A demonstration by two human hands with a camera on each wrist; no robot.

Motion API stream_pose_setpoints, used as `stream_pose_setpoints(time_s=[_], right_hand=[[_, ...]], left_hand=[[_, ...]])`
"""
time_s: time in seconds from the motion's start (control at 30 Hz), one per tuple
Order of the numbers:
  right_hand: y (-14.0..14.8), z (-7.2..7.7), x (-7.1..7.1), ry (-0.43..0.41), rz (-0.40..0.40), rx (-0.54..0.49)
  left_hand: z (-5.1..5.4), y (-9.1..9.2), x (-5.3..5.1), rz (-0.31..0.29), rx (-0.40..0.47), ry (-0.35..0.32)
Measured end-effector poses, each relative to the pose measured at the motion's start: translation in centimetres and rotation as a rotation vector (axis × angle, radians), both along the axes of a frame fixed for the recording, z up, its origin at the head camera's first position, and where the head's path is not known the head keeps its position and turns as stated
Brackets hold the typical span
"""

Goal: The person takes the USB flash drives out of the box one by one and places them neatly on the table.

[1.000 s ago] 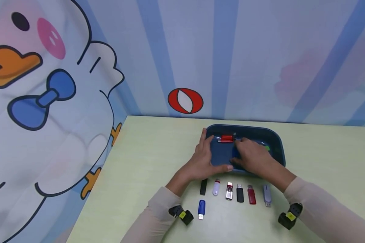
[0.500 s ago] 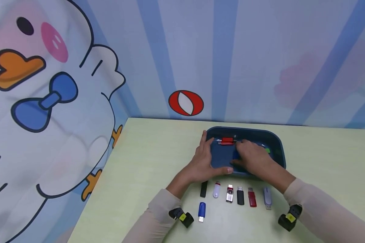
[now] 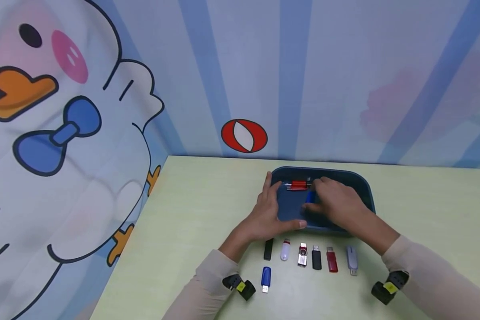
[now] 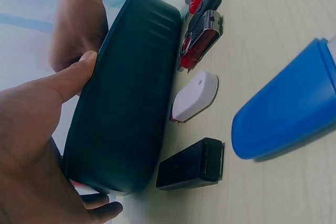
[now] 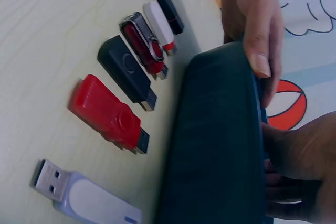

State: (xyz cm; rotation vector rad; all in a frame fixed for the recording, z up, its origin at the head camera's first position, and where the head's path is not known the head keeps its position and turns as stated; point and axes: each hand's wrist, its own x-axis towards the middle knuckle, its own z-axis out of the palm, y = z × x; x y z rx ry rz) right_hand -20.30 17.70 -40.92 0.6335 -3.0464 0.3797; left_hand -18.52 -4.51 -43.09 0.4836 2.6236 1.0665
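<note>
The left hand (image 3: 264,213) grips the left end of a dark blue tray (image 3: 362,180), its thumb on the front rim and its fingers spread at the left end. In the left wrist view that thumb presses the rim of the tray (image 4: 123,87). The right hand (image 3: 340,200) reaches into the tray, thumb and fingers bent around a blue USB stick (image 3: 310,196), which the hand partly covers. Left of these fingers, red USB sticks (image 3: 298,185) lie in the tray. The tray wall hides the right fingertips in the right wrist view.
In front of the tray stands a row of USB sticks: black, white (image 3: 285,250), silver-red (image 3: 302,255), black (image 3: 316,258), red (image 3: 331,259) and pale purple (image 3: 352,260). A blue one (image 3: 266,279) lies nearer. A patterned wall rises behind the table (image 3: 208,195).
The right hand has shifted a little right and back inside the tray, showing more of the blue stick and covering the green item seen earlier. The left hand stays at the tray's end.
</note>
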Motion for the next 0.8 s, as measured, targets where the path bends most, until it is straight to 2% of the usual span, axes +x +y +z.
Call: stream_pose_setpoints(time_s=[0.23,0.47,0.63,0.8], right_hand=[[0.7,1.8,1.1,0.033,-0.014,-0.051],[0.4,3.4,3.0,0.056,-0.006,-0.103],[0.0,4.3,4.4,0.085,0.018,-0.126],[-0.5,4.8,5.7,0.134,0.064,-0.1]], left_hand=[[0.1,0.1,-0.1,-0.003,-0.001,0.009],[0.0,-0.4,0.0,0.0,0.004,0.019],[-0.1,-0.5,0.0,-0.003,-0.007,0.021],[0.1,-0.3,-0.1,-0.005,-0.02,0.039]])
